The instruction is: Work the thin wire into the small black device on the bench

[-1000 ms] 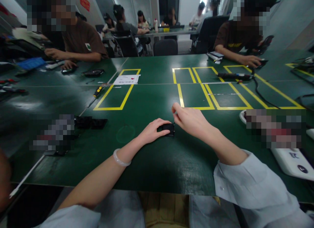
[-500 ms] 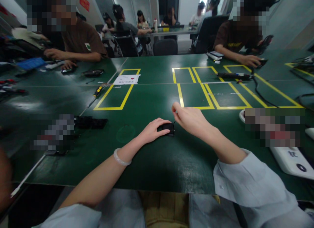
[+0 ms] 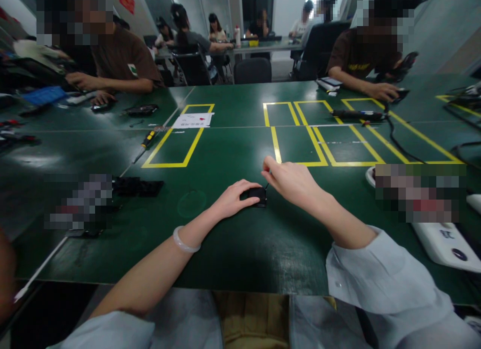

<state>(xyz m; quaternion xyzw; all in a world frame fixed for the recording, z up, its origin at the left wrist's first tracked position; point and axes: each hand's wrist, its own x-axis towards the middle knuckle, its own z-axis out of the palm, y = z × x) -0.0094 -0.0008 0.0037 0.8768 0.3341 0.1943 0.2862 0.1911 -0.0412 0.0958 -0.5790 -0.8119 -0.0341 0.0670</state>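
On the green table [image 3: 233, 248] lies a small black part [image 3: 257, 196], with my left hand [image 3: 238, 198] gripping it between thumb and fingers from the left. My right hand [image 3: 287, 178] is closed just above and right of the part. Its thumb and fingers pinch a thin dark tool, of which only a short piece shows, reaching down to the part's upper right edge. The rest of the tool is hidden by my fingers.
A yellow and black screwdriver [image 3: 148, 139] and a white paper [image 3: 193, 120] lie at the left. Black parts [image 3: 139, 187] sit left of my hands, a white device [image 3: 447, 243] at the right. Two people sit opposite; a black tool with a cable [image 3: 358, 116] lies near one.
The whole view has shifted very slightly. Both hands keep nearly the same pose around the black part.
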